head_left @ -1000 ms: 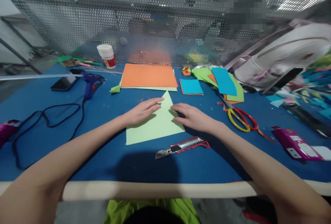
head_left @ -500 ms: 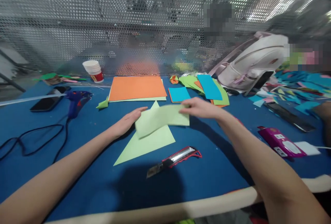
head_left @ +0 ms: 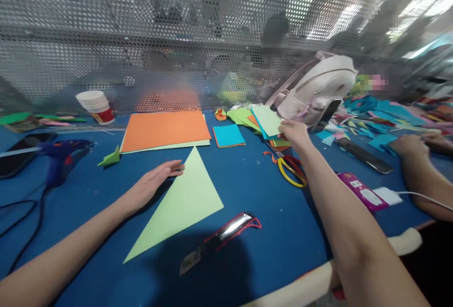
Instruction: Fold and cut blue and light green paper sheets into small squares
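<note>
A pale green paper triangle (head_left: 186, 200) lies flat on the blue tabletop. At its upper left edge rests my left hand (head_left: 157, 179), fingers stretched out, holding nothing. My right hand (head_left: 295, 132) is at the back right, its fingers pinched on the edge of a pale green paper strip (head_left: 268, 119). That strip lies over a blue paper piece on the pile of coloured scraps. Below the triangle is a red and silver utility knife (head_left: 226, 234) with its blade out. Yellow-handled scissors (head_left: 290, 173) lie just under my right wrist.
Orange sheets (head_left: 166, 130) and blue squares (head_left: 228, 135) lie at the back. A glue gun (head_left: 58, 160), its cord and stacked paper cups (head_left: 97, 107) are leftward. Rightward are a backpack (head_left: 314, 85), a purple power bank (head_left: 357, 191) and a co-worker's hand (head_left: 412, 149).
My right hand has carried the pale green strip from above the triangle to the scrap pile at the back right. My left hand stays by the triangle. The view has turned rightward.
</note>
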{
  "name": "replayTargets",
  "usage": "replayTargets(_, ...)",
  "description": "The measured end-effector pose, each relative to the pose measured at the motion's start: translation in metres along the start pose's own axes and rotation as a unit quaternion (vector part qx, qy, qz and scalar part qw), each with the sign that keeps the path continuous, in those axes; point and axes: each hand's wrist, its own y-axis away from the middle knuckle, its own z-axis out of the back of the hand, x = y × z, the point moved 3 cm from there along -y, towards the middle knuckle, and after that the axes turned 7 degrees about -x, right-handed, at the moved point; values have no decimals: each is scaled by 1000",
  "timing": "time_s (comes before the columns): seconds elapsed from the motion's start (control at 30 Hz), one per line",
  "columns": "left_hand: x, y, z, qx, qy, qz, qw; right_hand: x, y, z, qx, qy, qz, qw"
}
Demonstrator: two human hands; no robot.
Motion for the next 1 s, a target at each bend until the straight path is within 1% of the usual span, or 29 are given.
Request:
replayTargets(0.1, -4, 1, -1, -13, 16, 5, 1000, 2, 1, -1, 19, 63, 12, 998)
replayTargets(0.2, -6, 2, -1, -20, 22, 5, 1000, 11, 7, 11, 23, 135, 45, 990)
replayTargets(0.33, -5, 1, -2, -22, 17, 3, 1000, 32, 22, 38, -22, 237, 87, 967)
replayTargets(0.37, -5, 1, -2, -21, 18, 1, 1000, 39, 28, 42, -33, 254, 99, 962)
replayTargets(0.4, -4, 1, -2, -20, 19, -3, 1000, 47, 37, 42, -30, 264, 119, 957)
replayTargets(0.47, -5, 2, -2, -21, 16, -18, 999, 64, 62, 32, -13, 277, 177, 944)
replayTargets(0.5, -6, 2, -2, -22, 10, -28, 999, 72, 79, 22, 22, 267, 214, 939)
replayTargets(0.53, -6, 3, -2, -25, 3, -37, 999, 80, 100, 6, 107, 241, 283, 922)
replayTargets(0.57, -6, 3, -2, -27, -3, -43, 999, 86, 123, -8, 169, 218, 327, 904)
replayTargets(0.6, -6, 4, -1, -30, -5, -46, 998, 90, 144, -20, 209, 202, 354, 889)
replayTargets(0.67, -5, 5, 0, -33, 2, -48, 998, 97, 184, -41, 262, 178, 399, 861)
replayTargets(0.73, -3, 5, 0, -35, 16, -48, 998, 100, 213, -55, 296, 151, 442, 833)
replayTargets(0.77, -2, 5, -1, -37, 25, -45, 998, 101, 223, -60, 305, 127, 448, 831)
replayTargets(0.83, -1, 5, -3, -40, 38, -28, 998, 101, 231, -67, 314, 55, 419, 850)
replayTargets(0.9, -1, 4, -9, -42, 49, -6, 998, 100, 229, -74, 311, -8, 371, 875)
replayTargets(1.0, -5, 5, -21, -42, 86, 23, 995, 99, 222, -83, 304, -60, 320, 895)
